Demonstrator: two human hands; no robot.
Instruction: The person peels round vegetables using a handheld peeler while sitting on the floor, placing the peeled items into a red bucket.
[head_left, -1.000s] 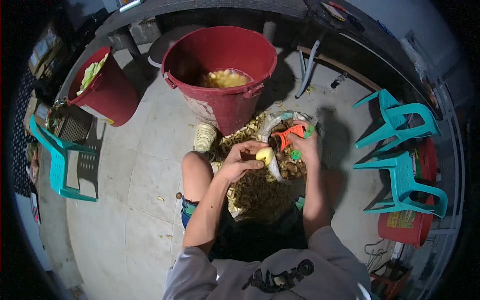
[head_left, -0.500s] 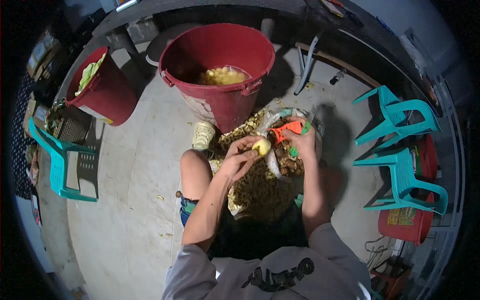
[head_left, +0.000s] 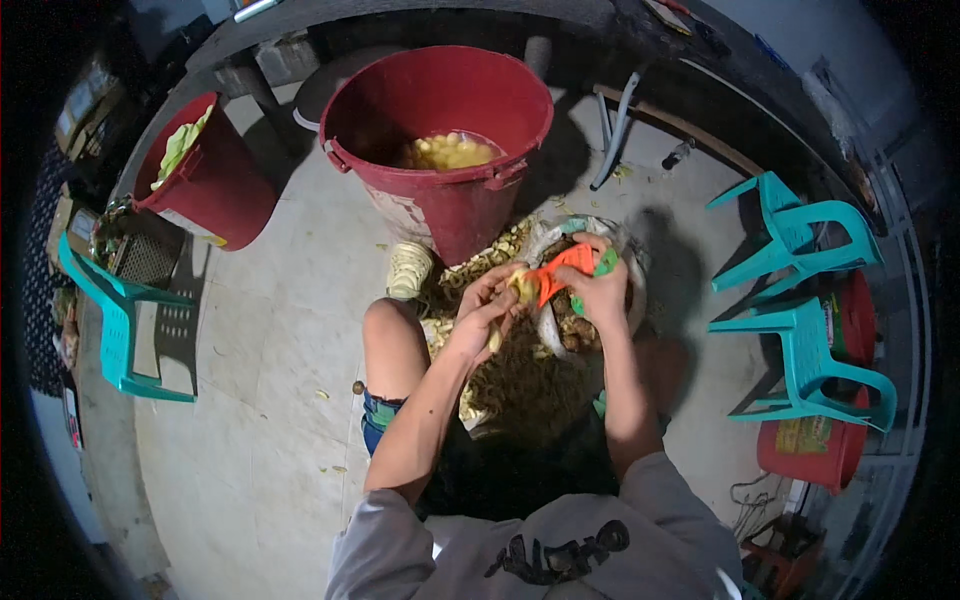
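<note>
My left hand is wrapped round a pale yellow, mostly peeled potato. In my right hand is an orange peeler, with bits of green showing at the fingers. Its orange head meets the potato's right side. Below my hands, between my legs, lies a heap of brown peelings. A white sack with brown unpeeled potatoes stands open under my right hand, which partly hides it.
A large red tub ahead holds peeled potatoes in liquid. To the left stand another red bucket and a teal chair. Teal chairs and red buckets line the right. A dark table spans the back.
My right hand has brought the peeler left and against the potato. My left hand has turned the potato slightly in its fingers.
</note>
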